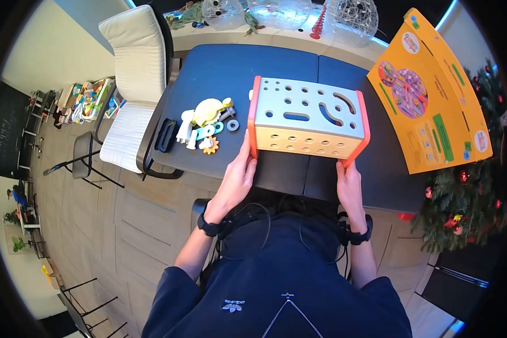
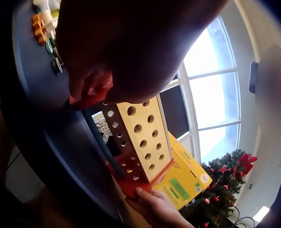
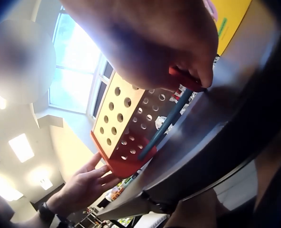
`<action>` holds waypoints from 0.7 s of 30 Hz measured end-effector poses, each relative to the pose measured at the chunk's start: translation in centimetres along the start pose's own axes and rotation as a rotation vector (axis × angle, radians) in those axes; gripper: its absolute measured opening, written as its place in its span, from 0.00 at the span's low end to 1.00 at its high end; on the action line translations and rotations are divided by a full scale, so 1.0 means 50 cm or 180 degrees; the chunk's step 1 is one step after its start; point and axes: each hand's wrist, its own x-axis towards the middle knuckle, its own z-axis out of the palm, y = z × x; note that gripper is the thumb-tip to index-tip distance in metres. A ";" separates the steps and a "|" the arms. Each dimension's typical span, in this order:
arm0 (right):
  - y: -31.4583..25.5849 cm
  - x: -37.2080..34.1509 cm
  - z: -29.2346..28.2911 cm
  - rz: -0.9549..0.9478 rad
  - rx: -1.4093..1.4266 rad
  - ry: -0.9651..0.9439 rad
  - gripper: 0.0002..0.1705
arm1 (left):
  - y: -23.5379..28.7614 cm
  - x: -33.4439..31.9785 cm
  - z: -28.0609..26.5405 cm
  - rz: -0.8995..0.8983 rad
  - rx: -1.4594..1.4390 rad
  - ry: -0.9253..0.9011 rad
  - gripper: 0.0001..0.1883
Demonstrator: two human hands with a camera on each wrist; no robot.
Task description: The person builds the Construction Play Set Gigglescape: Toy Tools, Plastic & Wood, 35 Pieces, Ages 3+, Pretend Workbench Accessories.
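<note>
Gripping the perforated toy box [image 1: 314, 112], the left hand [image 1: 238, 179] pinches one red end panel [image 1: 253, 119]. The right hand [image 1: 349, 185] pinches the opposite panel [image 1: 365, 121].

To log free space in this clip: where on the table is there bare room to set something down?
The table is bare behind the loose toy parts, up to its far edge, and before the perforated box, between left hand and right hand. Crowded: the parts bunched beside the black tray.
</note>
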 end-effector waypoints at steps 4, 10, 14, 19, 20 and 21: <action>0.008 0.025 0.005 -0.0111 -0.0066 -0.0046 0.16 | -0.007 0.010 -0.008 0.0120 0.0431 0.0264 0.33; -0.010 0.013 -0.019 -0.0540 -0.0134 0.0550 0.18 | -0.044 0.010 -0.076 0.0404 0.2202 0.1494 0.19; -0.060 -0.036 -0.064 -0.0830 -0.0242 0.1298 0.13 | -0.077 0.006 -0.113 -0.0058 0.2549 0.1665 0.21; -0.133 -0.083 -0.055 -0.1395 -0.0004 0.0260 0.06 | -0.109 0.001 -0.115 -0.0218 0.2410 0.1506 0.21; -0.165 -0.083 -0.034 -0.1472 0.0003 -0.0147 0.05 | -0.113 0.002 -0.115 -0.0271 0.2416 0.1498 0.20; -0.196 -0.075 -0.008 -0.1547 0.0008 -0.0556 0.04 | -0.115 0.004 -0.116 -0.0313 0.2318 0.1470 0.19</action>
